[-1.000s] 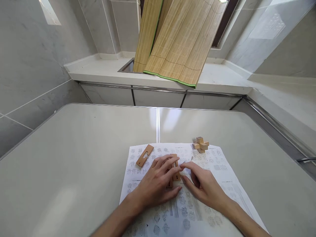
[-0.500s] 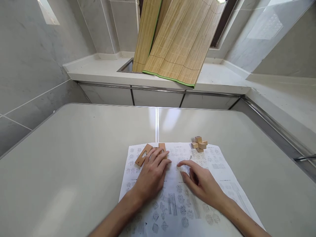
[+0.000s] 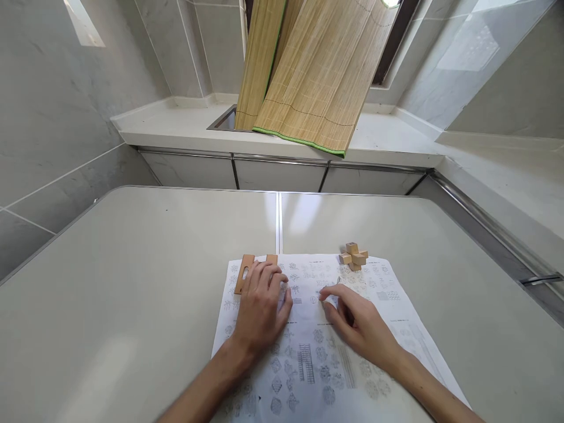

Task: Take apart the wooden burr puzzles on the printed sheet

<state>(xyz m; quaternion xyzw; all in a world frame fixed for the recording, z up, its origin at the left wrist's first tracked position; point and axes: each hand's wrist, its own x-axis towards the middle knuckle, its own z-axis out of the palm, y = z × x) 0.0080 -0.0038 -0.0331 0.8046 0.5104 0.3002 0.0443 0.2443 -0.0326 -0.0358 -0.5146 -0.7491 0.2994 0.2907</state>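
Left hand (image 3: pixel 261 305) lies open on the wooden pieces (image 3: pixel 244 274) at 11 o'clock, right hand (image 3: pixel 359 323) rests empty; pushing may drag the sheet (image 3: pixel 308 367) and shift the cross puzzle (image 3: pixel 353 257).

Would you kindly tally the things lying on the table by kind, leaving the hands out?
Flat wooden pieces, partly under the left hand: 2
Assembled wooden cross puzzle: 1
Printed paper sheet: 1
Total: 4
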